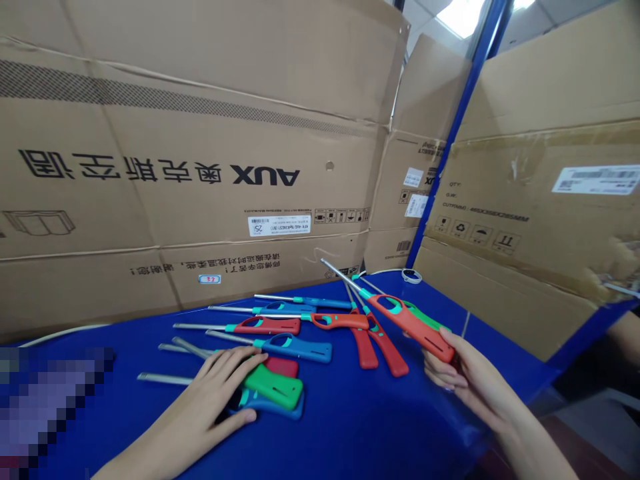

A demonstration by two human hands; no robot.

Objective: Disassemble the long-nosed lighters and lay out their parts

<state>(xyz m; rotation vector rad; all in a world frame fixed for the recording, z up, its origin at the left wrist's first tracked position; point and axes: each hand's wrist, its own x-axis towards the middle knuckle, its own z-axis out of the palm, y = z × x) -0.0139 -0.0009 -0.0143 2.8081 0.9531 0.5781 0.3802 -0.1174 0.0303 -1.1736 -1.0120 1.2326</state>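
Note:
My right hand (463, 377) grips an orange-red long-nosed gas lighter (425, 333) by the end of its handle, its metal tube pointing up and to the left. My left hand (215, 393) lies with its fingers stretched over a few lighters, touching a green lighter (277, 387). Below that green one is a blue lighter (280, 405), and a red lighter (283, 367) shows behind it; my fingers partly cover them. Beyond, another blue lighter (305, 349), a red lighter (270, 325) and an orange lighter (345, 322) lie with tubes to the left.
Two red lighters (387, 347) lie left of my right hand, and another green lighter (420, 317) is partly hidden behind the held one. Cardboard walls (200, 220) stand behind and on the right of the blue tabletop (360, 427). A white band (411, 276) lies in the far corner.

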